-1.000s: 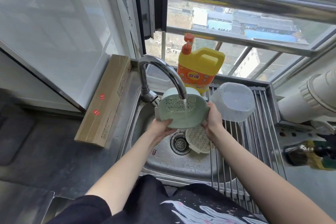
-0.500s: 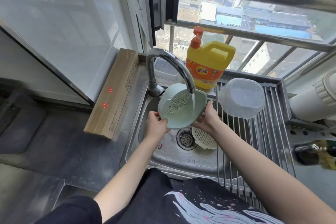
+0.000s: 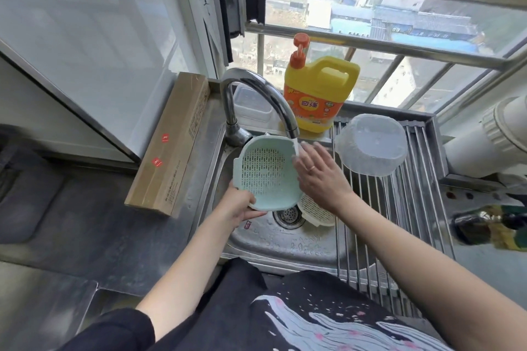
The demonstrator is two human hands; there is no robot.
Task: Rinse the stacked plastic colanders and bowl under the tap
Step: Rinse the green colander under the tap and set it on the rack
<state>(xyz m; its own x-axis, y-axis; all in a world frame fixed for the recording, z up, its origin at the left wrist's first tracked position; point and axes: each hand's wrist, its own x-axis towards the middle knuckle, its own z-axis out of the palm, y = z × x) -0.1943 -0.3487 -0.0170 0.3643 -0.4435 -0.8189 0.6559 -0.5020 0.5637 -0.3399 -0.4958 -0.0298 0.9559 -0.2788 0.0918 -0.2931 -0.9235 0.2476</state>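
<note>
Hands at the sink, green colander under the running tap.

Left hand (image 3: 241, 205) grips the lower rim of the green colander (image 3: 266, 172), thumb curled over the edge, holding it tilted above the sink (image 3: 285, 239) with its slotted inside facing up. Right hand (image 3: 319, 174) lies with straight, spread fingers against the colander's right rim, where the stream from the tap (image 3: 256, 97) falls. A white colander (image 3: 316, 212) lies in the basin beside the drain (image 3: 288, 215), partly under the right wrist. The clear bowl (image 3: 372, 144) sits upside down on the drying rack (image 3: 399, 208). A yellow detergent jug (image 3: 320, 94) stands behind the tap, and a long cardboard box (image 3: 171, 145) lies on the table to the left.
</note>
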